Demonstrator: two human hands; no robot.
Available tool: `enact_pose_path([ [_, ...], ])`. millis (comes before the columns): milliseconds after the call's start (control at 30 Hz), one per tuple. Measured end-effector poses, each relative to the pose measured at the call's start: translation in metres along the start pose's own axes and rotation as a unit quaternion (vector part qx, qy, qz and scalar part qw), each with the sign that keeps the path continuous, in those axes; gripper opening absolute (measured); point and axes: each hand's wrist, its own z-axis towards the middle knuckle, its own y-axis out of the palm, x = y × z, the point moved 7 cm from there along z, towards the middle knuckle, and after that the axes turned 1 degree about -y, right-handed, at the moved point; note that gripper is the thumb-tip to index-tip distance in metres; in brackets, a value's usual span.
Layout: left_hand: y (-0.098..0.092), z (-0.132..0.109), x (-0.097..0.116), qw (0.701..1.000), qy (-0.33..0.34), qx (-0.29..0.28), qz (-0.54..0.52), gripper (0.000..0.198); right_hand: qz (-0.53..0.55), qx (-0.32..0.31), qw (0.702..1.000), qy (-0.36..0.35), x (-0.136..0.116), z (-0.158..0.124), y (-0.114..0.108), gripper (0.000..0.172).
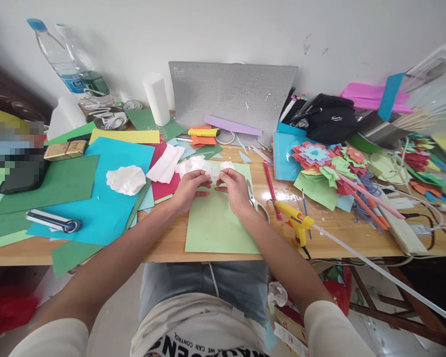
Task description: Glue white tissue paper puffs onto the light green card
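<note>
Over the far half of a light green paper sheet [221, 228], my left hand [191, 190] and my right hand [235, 188] face each other. Between their fingertips is a thin, whitish, partly see-through piece of tissue [214, 173], pinched from both sides. More crumpled white tissue [196, 164] lies just behind my left hand. A folded white tissue [166, 163] rests on red paper to the left. Beside my right wrist lies a pair of scissors [259, 204], partly covered by the arm. The fingertips hide some of the held piece.
A yellow glue gun [296, 219] with a long glue stick lies right, near a red pen-like stick [272, 191]. Layered paper flowers [315, 153] lie beyond. On the left are blue paper [111, 191], a wad of tissue [126, 179] and a stapler [54, 221]. A grey cutting mat [232, 96] leans on the wall.
</note>
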Motion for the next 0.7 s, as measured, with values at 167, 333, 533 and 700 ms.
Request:
enact_pose_path([
  [167, -0.0007, -0.0010, 0.0004, 1.000, 0.007, 0.009, 0.016, 0.034, 0.027, -0.009, 0.999, 0.015, 0.0011, -0.0007, 0.0031, 0.022],
  [333, 0.0000, -0.0006, 0.0001, 0.998, 0.019, 0.016, 0.058, 0.035, 0.036, -0.014, 0.999, 0.015, 0.0019, -0.0012, 0.0046, 0.023],
  [533, -0.0007, 0.0002, 0.0005, 0.999, 0.019, 0.009, 0.045, 0.029, 0.054, 0.009, 0.998, 0.031, 0.0023, 0.0006, -0.0007, 0.019],
  [700, -0.0021, 0.0009, 0.0006, 1.000, 0.007, 0.012, 0.017, 0.026, 0.049, 0.012, 0.998, 0.039, 0.0034, 0.0041, -0.0040, 0.018],
])
